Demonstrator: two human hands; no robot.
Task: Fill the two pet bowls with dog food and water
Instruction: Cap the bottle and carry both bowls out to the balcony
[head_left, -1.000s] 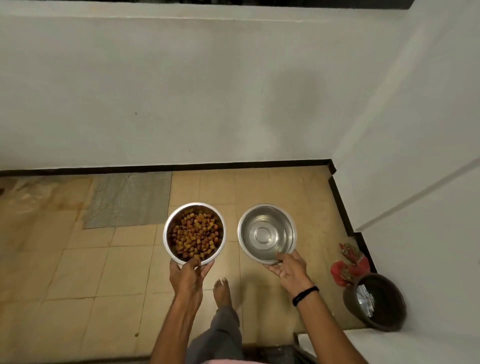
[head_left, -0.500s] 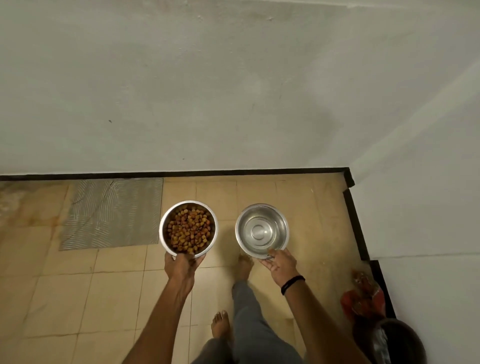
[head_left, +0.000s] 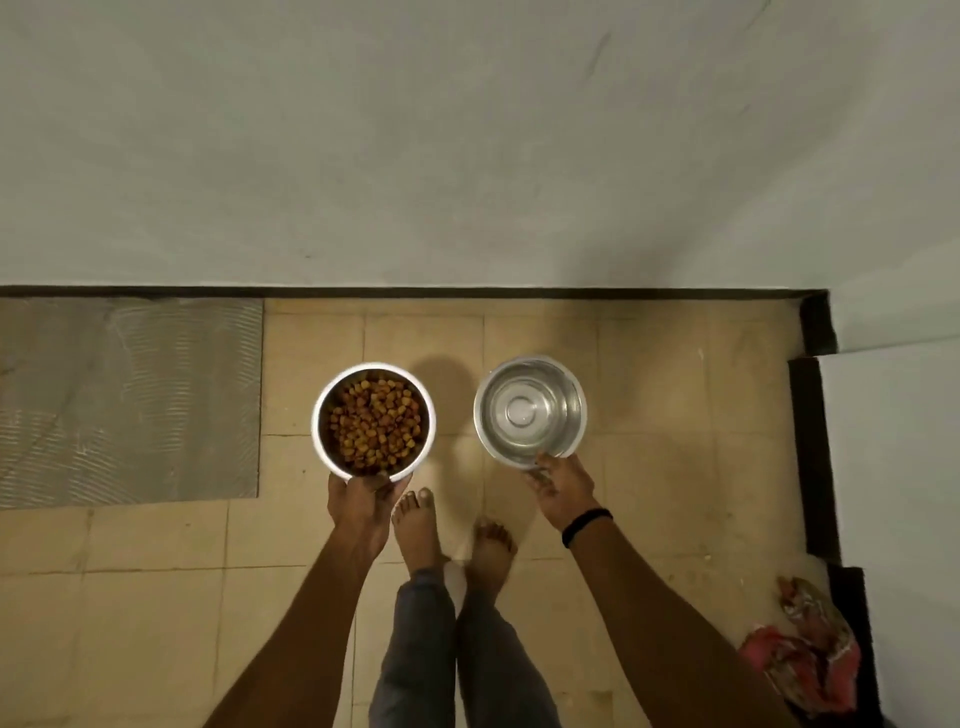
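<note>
I hold two round steel pet bowls out over the tiled floor. The food bowl on the left is filled with brown dog food, and my left hand grips its near rim. The water bowl on the right holds clear water, and my right hand, with a black band at the wrist, grips its near rim. Both bowls are level and sit side by side, apart from each other. My bare feet stand just below them.
A white wall with a dark skirting runs across ahead. A grey mat lies on the floor at the left. The wall steps out at the right, and a red patterned cloth lies in that corner.
I have stepped toward the wall with both bowls in hand and now look more steeply down. The dark bucket at the lower right has left the view.
</note>
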